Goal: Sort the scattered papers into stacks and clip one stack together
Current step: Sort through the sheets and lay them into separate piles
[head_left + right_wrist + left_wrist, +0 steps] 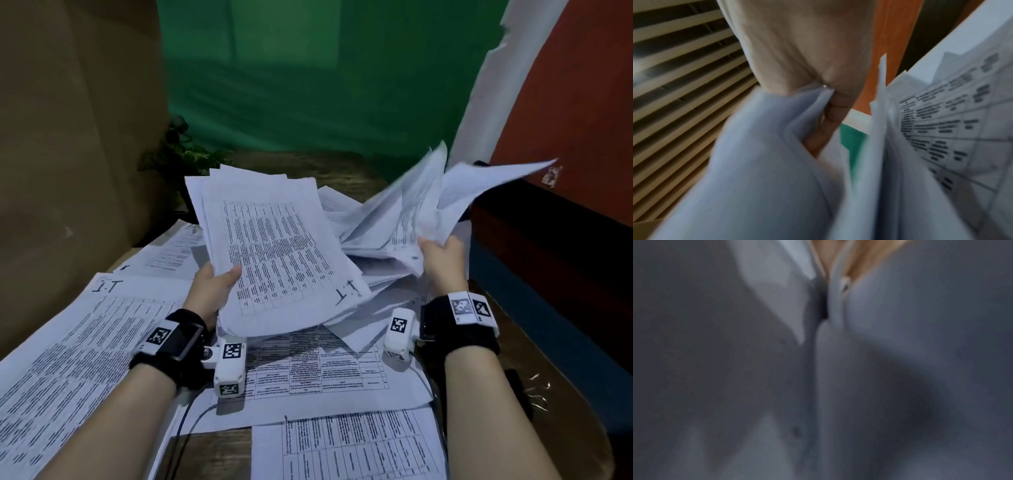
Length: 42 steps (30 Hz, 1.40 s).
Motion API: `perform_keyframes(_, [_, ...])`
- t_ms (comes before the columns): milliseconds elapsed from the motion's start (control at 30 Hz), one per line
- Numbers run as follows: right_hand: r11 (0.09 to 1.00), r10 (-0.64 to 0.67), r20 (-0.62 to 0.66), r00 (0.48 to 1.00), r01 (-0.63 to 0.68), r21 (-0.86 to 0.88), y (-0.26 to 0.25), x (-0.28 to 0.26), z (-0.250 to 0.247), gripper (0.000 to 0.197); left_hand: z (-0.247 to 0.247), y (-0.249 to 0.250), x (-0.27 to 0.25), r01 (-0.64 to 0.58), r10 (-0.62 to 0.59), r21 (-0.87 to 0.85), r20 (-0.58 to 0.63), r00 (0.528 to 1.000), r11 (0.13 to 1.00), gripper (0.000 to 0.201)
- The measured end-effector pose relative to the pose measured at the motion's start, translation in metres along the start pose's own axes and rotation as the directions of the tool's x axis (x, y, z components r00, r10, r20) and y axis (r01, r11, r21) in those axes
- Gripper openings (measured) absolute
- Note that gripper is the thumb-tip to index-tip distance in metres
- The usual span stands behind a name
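While both bundles are held off the worktop [219, 455], the weakest point is on the right: the right hand [442, 260] clenches a splayed, crumpled sheaf of white printed sheets [428, 205] by one lower corner only, and the pages fan apart with their far corners sticking out in different directions. In the right wrist view the fingers [826, 120] pinch just a fold of that paper, so I judge that a quick swing or a slight loosening could let single sheets slide out and fall back among the loose ones, or crease further where they are bunched.

The left hand [212, 291] grasps a flatter stack of white table-printed pages marked "I.T" [277, 253] at its near left edge, thumb on top. Held by one side, it sags toward its free corner, and the upper sheets already sit slightly offset; tilting it more could shear the pile out of square, which would make clipping harder.

More printed white sheets [325, 373] lie spread on the worktop below and beside both wrists, one also marked "I.T" [78, 329]. Setting either bundle down carelessly could mix categories or sweep these pages off the edge. Small metal clips [537, 394], as they seem, lie at the right edge, near the forearm, where a brush could knock them off. The left wrist view is too blurred to add anything.
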State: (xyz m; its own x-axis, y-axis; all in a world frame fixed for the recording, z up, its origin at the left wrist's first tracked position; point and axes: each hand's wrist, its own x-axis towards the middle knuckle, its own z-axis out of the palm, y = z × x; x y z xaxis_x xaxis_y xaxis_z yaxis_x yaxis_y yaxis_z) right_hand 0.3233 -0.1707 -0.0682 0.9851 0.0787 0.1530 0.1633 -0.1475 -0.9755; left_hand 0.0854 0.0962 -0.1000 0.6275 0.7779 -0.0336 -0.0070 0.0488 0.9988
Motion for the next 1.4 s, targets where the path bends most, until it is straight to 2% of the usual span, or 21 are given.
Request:
perform_keyframes(33, [0.996, -0.030, -0.018, 0.999, 0.031, 0.085, -0.004, -0.001, -0.001, 0.006, 0.000, 0.001, 0.000, -0.008, 0.008, -0.009, -0.010, 1.000, 1.000, 0.034])
perform_keyframes(100, [0.981, -0.039, -0.010, 0.999, 0.040, 0.189, -0.008, -0.007, -0.003, 0.009, -0.001, 0.003, 0.001, -0.028, 0.028, -0.023, -0.038, 0.999, 0.999, 0.031])
perform_keyframes(200, [0.957, 0.135, 0.161, 0.978, -0.170, 0.233, -0.009, -0.019, 0.002, 0.022, -0.004, 0.004, 0.001, -0.070, 0.068, -0.029, -0.078, 0.995, 0.997, 0.034])
perform_keyframes(267, [0.938, 0.177, 0.240, 0.955, -0.237, 0.252, -0.010, -0.021, 0.006, 0.026, -0.004, 0.004, 0.001, -0.105, 0.103, -0.014, -0.097, 0.990, 0.994, 0.036])
perform_keyframes(367, [0.959, 0.238, 0.158, 0.958, -0.257, 0.120, -0.006, -0.013, 0.007, 0.038, -0.003, 0.005, 0.002, -0.135, 0.132, -0.011, -0.123, 0.984, 0.991, 0.031])
perform_keyframes(433, [0.971, 0.220, 0.132, 0.966, -0.230, 0.066, 0.004, -0.006, 0.008, 0.048, -0.003, 0.003, 0.003, -0.128, 0.125, -0.017, -0.121, 0.985, 0.992, 0.030])
perform_keyframes(567, [0.984, 0.178, 0.046, 0.983, -0.178, -0.009, 0.012, -0.006, 0.009, 0.041, -0.006, -0.002, 0.006, -0.096, 0.094, -0.010, -0.110, 0.989, 0.995, 0.032])
perform_keyframes(633, [0.982, 0.191, -0.055, 0.980, -0.191, 0.010, 0.006, -0.008, 0.007, 0.062, -0.006, -0.005, 0.008, -0.069, 0.068, -0.010, -0.113, 0.991, 0.998, 0.029])
perform_keyframes(700, [0.980, 0.174, -0.191, 0.966, -0.190, -0.064, 0.003, -0.007, 0.004, 0.086, -0.007, -0.007, 0.008, -0.042, 0.042, -0.003, -0.082, 0.996, 0.999, 0.028])
perform_keyframes(767, [0.974, 0.097, -0.229, 0.969, -0.139, -0.176, 0.004, -0.002, 0.003, 0.083, -0.006, -0.008, 0.010, -0.013, 0.013, -0.002, -0.061, 0.998, 1.000, 0.033])
perform_keyframes(800, [0.971, 0.117, -0.174, 0.978, -0.149, -0.185, 0.004, -0.001, 0.004, 0.078, -0.007, -0.009, 0.011, -0.005, 0.005, -0.002, -0.060, 0.998, 1.000, 0.034])
perform_keyframes(833, [0.967, 0.207, -0.083, 0.975, -0.217, -0.136, 0.007, 0.001, 0.006, 0.074, -0.007, -0.008, 0.011, 0.002, -0.002, -0.002, -0.058, 0.998, 1.000, 0.033])
perform_keyframes(933, [0.907, 0.410, 0.159, 0.898, -0.420, 0.033, 0.019, 0.001, 0.011, 0.051, -0.007, -0.008, 0.010, 0.012, -0.012, -0.004, -0.034, 0.999, 1.000, 0.035])
perform_keyframes(1000, [0.897, 0.419, 0.226, 0.879, -0.440, 0.047, 0.025, 0.000, 0.013, 0.041, -0.005, -0.006, 0.008, 0.008, -0.008, -0.017, -0.006, 1.000, 1.000, 0.037])
perform_keyframes(1067, [0.924, 0.372, 0.292, 0.881, -0.381, -0.027, 0.022, -0.005, 0.014, 0.038, -0.005, -0.003, 0.007, -0.005, 0.005, -0.021, 0.002, 1.000, 1.000, 0.035])
perform_keyframes(1133, [0.961, 0.273, 0.295, 0.916, -0.272, -0.046, 0.018, -0.005, 0.014, 0.030, -0.003, 0.000, 0.004, -0.020, 0.020, 0.002, 0.008, 1.000, 1.000, 0.037])
perform_keyframes(1167, [0.977, 0.196, 0.251, 0.948, -0.169, -0.126, 0.009, -0.007, 0.012, 0.028, -0.001, 0.000, 0.004, -0.023, 0.023, 0.018, 0.008, 1.000, 1.000, 0.038])
perform_keyframes(1233, [0.951, 0.006, 0.116, 0.993, 0.030, -0.307, -0.004, -0.008, 0.003, 0.027, 0.001, 0.001, 0.003, -0.006, 0.005, 0.057, 0.022, 1.000, 0.998, 0.037])
perform_keyframes(1300, [0.918, -0.153, 0.034, 0.988, 0.155, -0.366, -0.011, -0.011, -0.007, 0.021, 0.001, -0.004, 0.006, 0.056, -0.060, 0.096, 0.045, 0.997, 0.994, 0.036])
perform_keyframes(1333, [0.906, -0.174, 0.043, 0.984, 0.177, -0.385, -0.011, -0.011, -0.009, 0.017, 0.001, -0.007, 0.008, 0.085, -0.093, 0.124, 0.058, 0.994, 0.989, 0.037])
perform_keyframes(1400, [0.889, -0.125, 0.078, 0.989, 0.147, -0.434, -0.009, -0.013, -0.010, 0.023, -0.001, -0.010, 0.008, 0.120, -0.131, 0.176, 0.054, 0.990, 0.977, 0.039])
